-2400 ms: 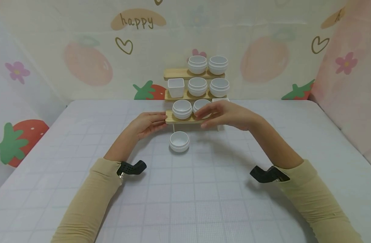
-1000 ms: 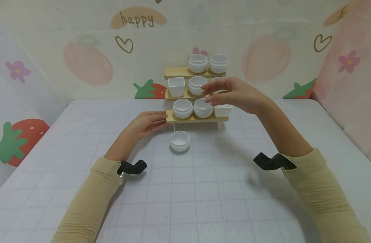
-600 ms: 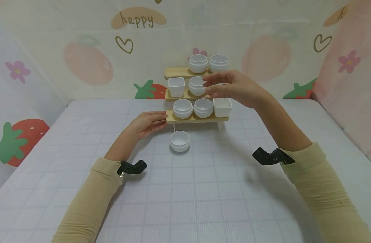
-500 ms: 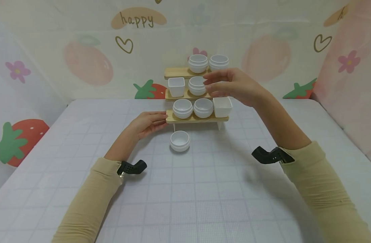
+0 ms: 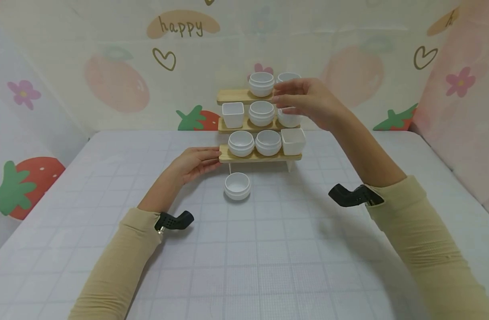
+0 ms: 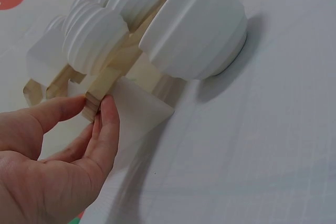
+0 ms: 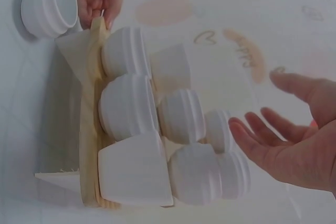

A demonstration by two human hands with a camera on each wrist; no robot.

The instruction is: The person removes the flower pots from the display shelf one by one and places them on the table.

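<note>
Squarely at the far side of the table stands a three-tier wooden stand (image 5: 233, 97), its boards rising like steps on white supports. Its left end is pinched by the left hand (image 5: 194, 165), thumb on one side of the lowest board (image 5: 248, 158) and fingers on the other, the gap between them just the thickness of the wood. The right hand (image 5: 308, 100) is raised before the stand's upper right, holding nothing, thumb spread wide of the loosely bent fingers; whether a fingertip touches the crockery I cannot tell. Behind it, partly covered, are the right-hand top bowl (image 5: 287, 77) and the right-hand middle bowl (image 5: 290, 121), both white and round. Next to them sit the other top bowl (image 5: 261, 84) and the central middle bowl (image 5: 261, 113), with a square white cup (image 5: 233, 115) at the middle tier's left. Along the lowest board come two round white bowls (image 5: 241, 143) and a second square cup (image 5: 294, 141) at its right end. Just in front, a loose round bowl (image 5: 237, 186) rests upright on the grid-patterned tabletop (image 5: 244, 266). Beige sleeves (image 5: 120, 262) cover both forearms, and a backdrop (image 5: 236, 49) printed with fruit, hearts and "happy" hangs behind
</note>
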